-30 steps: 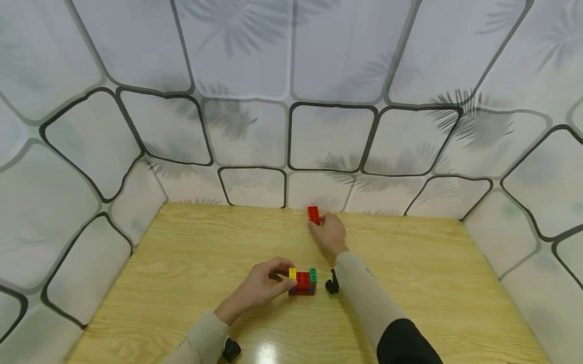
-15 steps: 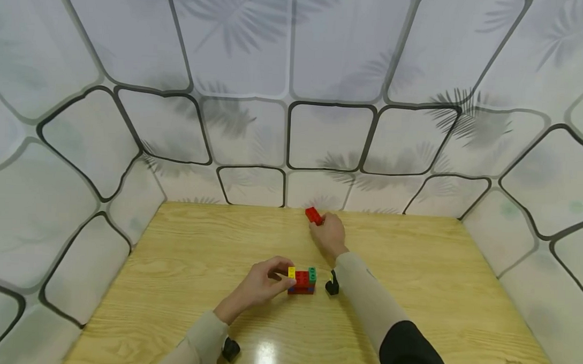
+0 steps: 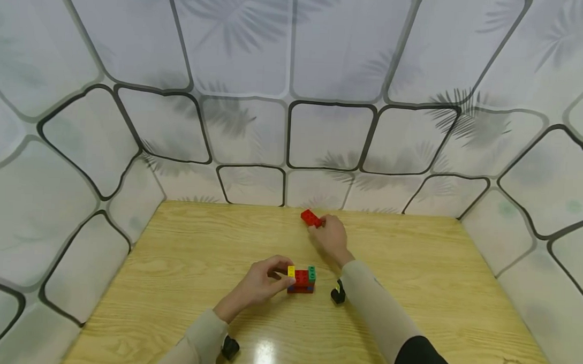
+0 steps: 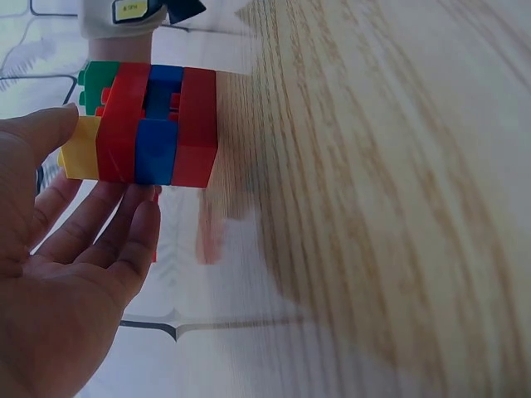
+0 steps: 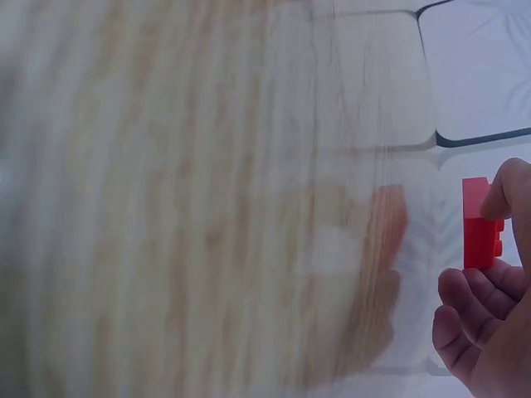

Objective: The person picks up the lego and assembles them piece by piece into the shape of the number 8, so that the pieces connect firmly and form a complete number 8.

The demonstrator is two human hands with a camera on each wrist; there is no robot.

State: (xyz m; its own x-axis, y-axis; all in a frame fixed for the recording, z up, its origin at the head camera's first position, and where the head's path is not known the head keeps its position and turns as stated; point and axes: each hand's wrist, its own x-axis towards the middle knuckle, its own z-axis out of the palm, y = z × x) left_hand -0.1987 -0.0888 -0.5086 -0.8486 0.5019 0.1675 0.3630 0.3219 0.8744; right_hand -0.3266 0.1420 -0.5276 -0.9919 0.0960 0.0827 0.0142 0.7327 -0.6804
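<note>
My left hand pinches the yellow brick at the left end of a small stack of toy building bricks. In the left wrist view this stack has a red bottom layer, blue bricks with a gap between them, a red layer above, and yellow and green bricks on top. My right hand holds a loose red brick near the table's back edge, between thumb and fingers. In the right wrist view that red brick appears raised off the tabletop, studs facing the palm.
The wooden table reaches a patterned fabric wall at the back, with more fabric at both sides. Black wrist devices hang by both sleeves. The glossy tabletop shows reflections.
The loose red brick has turned in my right hand, its far end swinging left and slightly nearer. My right forearm has shifted a little to the right; the left hand and the stack stay put.
</note>
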